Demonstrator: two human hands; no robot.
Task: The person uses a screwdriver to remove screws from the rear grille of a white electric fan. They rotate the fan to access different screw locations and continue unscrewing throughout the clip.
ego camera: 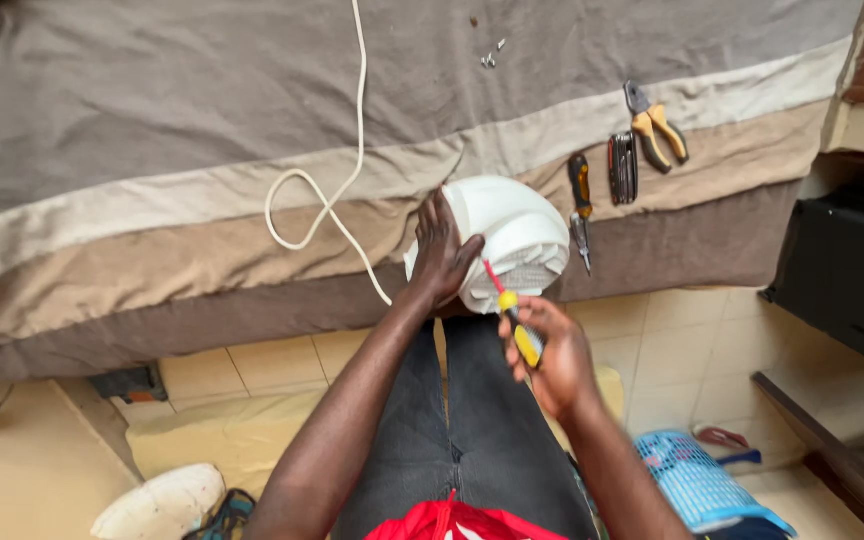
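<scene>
My left hand (442, 255) grips the left side of a white plastic fan housing (517, 235) resting at the edge of a bed. My right hand (547, 355) holds a yellow-handled screwdriver (512, 310) whose red shaft points up into the housing's lower slotted part. A white power cord (327, 200) runs from the housing across the bed and off the top of the view.
On the striped brown bedcover (202, 150) lie an orange-handled screwdriver (580, 205), a dark folding multi-tool (622, 168), yellow-handled pliers (657, 130) and loose screws (492, 55). A blue mesh fan grille (697, 480) lies on the tiled floor at right. A dark cabinet (852, 270) stands far right.
</scene>
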